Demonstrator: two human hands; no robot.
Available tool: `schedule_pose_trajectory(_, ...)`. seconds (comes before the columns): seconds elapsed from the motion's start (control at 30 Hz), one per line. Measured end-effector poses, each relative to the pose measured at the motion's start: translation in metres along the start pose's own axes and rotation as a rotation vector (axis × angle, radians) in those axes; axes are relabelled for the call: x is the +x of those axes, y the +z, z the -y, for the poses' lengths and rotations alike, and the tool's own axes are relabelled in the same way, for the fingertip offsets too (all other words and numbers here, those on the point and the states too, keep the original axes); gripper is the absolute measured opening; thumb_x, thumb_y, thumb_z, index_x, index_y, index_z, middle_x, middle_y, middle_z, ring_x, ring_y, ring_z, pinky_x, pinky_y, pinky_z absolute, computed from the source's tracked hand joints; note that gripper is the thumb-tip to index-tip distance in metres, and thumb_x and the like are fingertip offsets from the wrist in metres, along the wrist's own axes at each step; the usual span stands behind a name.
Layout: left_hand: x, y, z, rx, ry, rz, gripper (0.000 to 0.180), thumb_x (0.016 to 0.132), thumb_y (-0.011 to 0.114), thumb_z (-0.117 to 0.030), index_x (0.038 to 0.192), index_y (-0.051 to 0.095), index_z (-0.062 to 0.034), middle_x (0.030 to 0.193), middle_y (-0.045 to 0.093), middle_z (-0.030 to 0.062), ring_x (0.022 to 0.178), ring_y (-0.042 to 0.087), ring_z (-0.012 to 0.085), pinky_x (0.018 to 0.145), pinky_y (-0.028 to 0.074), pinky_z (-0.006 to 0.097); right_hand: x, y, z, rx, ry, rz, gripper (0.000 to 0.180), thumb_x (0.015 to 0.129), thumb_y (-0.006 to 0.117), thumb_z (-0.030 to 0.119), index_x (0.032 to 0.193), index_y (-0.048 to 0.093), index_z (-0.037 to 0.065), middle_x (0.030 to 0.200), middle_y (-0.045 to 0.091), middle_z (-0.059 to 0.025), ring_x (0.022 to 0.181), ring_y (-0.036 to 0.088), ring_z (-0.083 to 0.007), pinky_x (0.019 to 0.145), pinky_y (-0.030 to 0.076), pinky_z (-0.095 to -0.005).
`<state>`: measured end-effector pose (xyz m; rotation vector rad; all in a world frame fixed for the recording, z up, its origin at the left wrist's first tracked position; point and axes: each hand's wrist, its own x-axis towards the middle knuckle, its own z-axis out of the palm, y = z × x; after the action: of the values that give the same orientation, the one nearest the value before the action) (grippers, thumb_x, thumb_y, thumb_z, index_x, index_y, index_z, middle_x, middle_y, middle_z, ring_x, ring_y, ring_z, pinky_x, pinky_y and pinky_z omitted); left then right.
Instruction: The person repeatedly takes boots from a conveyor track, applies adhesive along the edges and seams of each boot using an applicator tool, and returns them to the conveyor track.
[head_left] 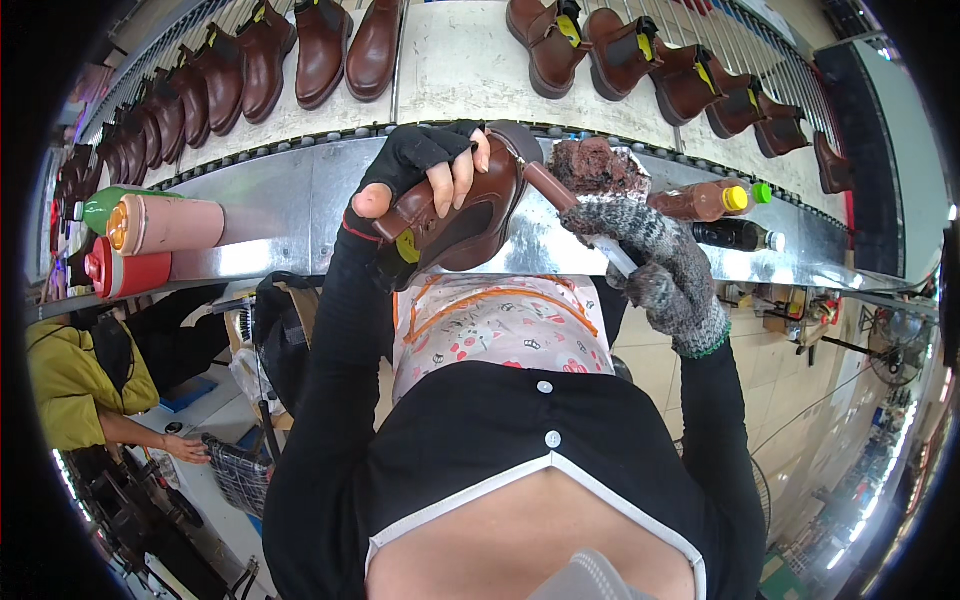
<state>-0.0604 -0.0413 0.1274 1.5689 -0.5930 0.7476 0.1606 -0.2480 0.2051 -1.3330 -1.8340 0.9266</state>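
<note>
My left hand (425,165), in a black fingerless glove, is closed round a brown ankle boot (492,205) tilted on its side above the metal ledge. The boot has a dark elastic side panel and a yellow tag. In my right hand (660,265), gloved in grey knit, is a brown syringe-like applicator (548,187) with a whitish rear end. Its thin tip is at the edge of the boot's sole; whether it touches, I cannot tell. Just beyond the right hand sits a brown-stained sponge-like lump (598,168).
Rows of brown boots (268,62) stand on the conveyor (450,60) beyond the ledge (270,215). Pink (170,223) and red (135,268) containers are at left; brown-filled (695,200) and dark (738,236) bottles at right. At far left another person's hand (187,447) reaches out.
</note>
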Motion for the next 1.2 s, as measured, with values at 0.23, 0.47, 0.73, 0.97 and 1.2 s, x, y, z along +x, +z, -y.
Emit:
schedule_pose_trajectory(0.23, -0.015, -0.019, -0.003, -0.021, -0.021, -0.042, 0.081, 0.06, 0.04, -0.086, 0.064, 0.063, -0.0084, 0.065, 0.059, 0.0042, 0.067, 0.05, 0.0157, 0.083, 0.031, 0.035, 0.01, 0.022, -0.009, 0.096, 0.127, -0.085, 0.098, 0.069, 0.027, 0.086, 0.111, 0.061, 0.005, 0.087, 0.062, -0.0038, 0.055, 0.048, -0.0055, 0.051, 0.04, -0.0215)
schedule_pose_trajectory(0.47, -0.045, -0.051, 0.001, -0.129, 0.066, -0.067, 0.084, 0.068, 0.029, -0.086, 0.077, 0.063, -0.0095, 0.083, 0.057, 0.0042, 0.093, 0.038, 0.0196, 0.092, 0.021, 0.039, 0.027, 0.05, -0.045, 0.118, -0.096, -0.088, 0.069, 0.085, 0.032, 0.059, 0.111, 0.06, 0.001, 0.105, 0.061, -0.0186, 0.095, 0.061, -0.0325, 0.084, 0.045, -0.0362)
schedule_pose_trajectory(0.73, -0.08, -0.076, 0.0, -0.304, 0.081, -0.206, 0.086, 0.075, 0.021, -0.082, 0.09, 0.059, -0.0068, 0.096, 0.052, 0.0051, 0.116, 0.029, 0.023, 0.106, 0.012, 0.04, 0.051, 0.077, -0.072, 0.198, -0.091, -0.086, 0.076, 0.081, 0.036, 0.066, 0.112, 0.059, 0.001, 0.097, 0.064, -0.0129, 0.071, 0.06, -0.0168, 0.065, 0.047, -0.0286)
schedule_pose_trajectory(0.97, -0.103, -0.097, -0.004, -0.397, 0.029, -0.316, 0.087, 0.076, 0.02, -0.081, 0.095, 0.059, -0.0059, 0.099, 0.05, 0.0064, 0.117, 0.034, 0.0236, 0.107, 0.017, 0.042, 0.059, 0.092, -0.095, 0.276, -0.035, -0.019, 0.083, 0.075, 0.041, 0.072, 0.112, 0.059, 0.0, 0.104, 0.064, -0.0141, 0.092, 0.063, -0.0253, 0.082, 0.047, -0.0332)
schedule_pose_trajectory(1.2, -0.136, -0.112, -0.009, -0.445, -0.029, -0.495, 0.088, 0.074, 0.022, -0.082, 0.095, 0.061, -0.0059, 0.098, 0.052, 0.0075, 0.116, 0.037, 0.0238, 0.107, 0.021, 0.043, 0.05, 0.1, -0.107, 0.237, 0.058, -0.003, 0.037, 0.076, 0.065, 0.021, 0.109, 0.062, 0.004, 0.1, 0.065, -0.0117, 0.09, 0.064, -0.021, 0.08, 0.049, -0.0314)
